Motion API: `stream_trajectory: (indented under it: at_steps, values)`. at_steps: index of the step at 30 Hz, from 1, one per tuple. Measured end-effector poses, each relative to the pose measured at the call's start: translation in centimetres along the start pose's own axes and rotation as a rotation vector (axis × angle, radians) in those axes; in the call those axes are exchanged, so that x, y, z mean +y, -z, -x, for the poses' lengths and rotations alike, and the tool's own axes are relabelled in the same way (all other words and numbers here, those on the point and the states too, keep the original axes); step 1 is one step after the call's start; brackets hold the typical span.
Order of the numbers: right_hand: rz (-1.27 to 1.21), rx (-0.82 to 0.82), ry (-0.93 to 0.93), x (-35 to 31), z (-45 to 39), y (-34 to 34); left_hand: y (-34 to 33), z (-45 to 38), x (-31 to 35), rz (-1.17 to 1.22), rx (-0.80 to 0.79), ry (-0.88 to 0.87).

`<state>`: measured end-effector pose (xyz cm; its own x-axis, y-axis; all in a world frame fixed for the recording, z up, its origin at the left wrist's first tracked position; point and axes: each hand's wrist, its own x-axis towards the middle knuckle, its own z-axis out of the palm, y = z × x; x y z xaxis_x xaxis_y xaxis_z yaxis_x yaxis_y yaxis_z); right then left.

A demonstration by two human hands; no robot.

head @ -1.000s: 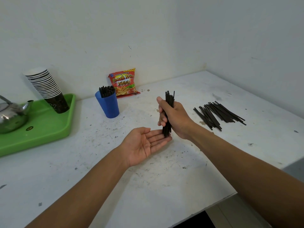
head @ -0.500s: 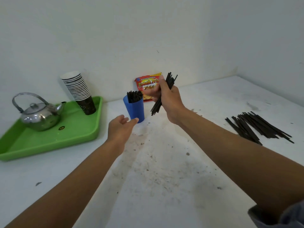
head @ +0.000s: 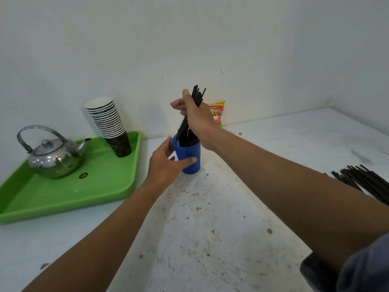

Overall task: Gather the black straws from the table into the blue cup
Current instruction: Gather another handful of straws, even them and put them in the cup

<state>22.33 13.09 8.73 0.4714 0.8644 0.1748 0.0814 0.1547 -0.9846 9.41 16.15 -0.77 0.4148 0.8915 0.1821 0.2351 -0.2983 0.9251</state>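
The blue cup [head: 190, 155] stands on the white table near the back wall, with black straws inside it. My left hand [head: 166, 165] wraps around the cup's left side, thumb across its front. My right hand [head: 196, 116] is above the cup, shut on a bundle of black straws [head: 196, 95]. The bundle is tilted, and its lower ends reach into the cup's mouth. A pile of loose black straws [head: 366, 182] lies on the table at the right, partly hidden by my right forearm.
A green tray [head: 88, 192] at the left holds a steel kettle [head: 52, 159] and a leaning stack of paper cups [head: 109, 123]. A red snack bag [head: 217, 112] leans against the back wall behind my right hand. The table's front edge is at the lower right.
My right hand carried the straw bundle left and over the blue cup, and its lower ends now dip in. My left hand reached forward and took hold of the cup.
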Motion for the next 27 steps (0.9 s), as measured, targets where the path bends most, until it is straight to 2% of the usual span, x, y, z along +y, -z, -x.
stream_trajectory:
  at_steps: [7,12,14,17,22,24,27]
  values:
    - [0.322,-0.078,0.093,1.6,-1.2,0.1,-0.3,-0.1,-0.1,-0.016,0.014,-0.034]
    - [0.626,-0.173,0.059,3.0,-1.2,0.9,-0.3,0.2,-0.4,-0.005,0.026,-0.043]
    - [0.632,-0.215,0.023,3.8,-0.8,1.1,-0.3,0.3,-0.5,-0.002,0.028,-0.058]
    - [0.55,-0.163,0.035,4.7,-0.4,1.5,-0.3,0.3,-0.5,-0.004,0.031,-0.077]
    - [0.433,-0.024,0.252,5.0,0.4,1.9,-0.4,0.3,-0.6,-0.001,0.032,-0.081]
    - [0.48,0.008,0.382,4.7,0.5,2.1,-0.5,0.3,-0.7,-0.006,0.032,-0.085]
    - [0.713,-0.123,0.547,4.7,0.7,2.4,-0.5,0.2,-0.7,-0.01,0.035,-0.092]
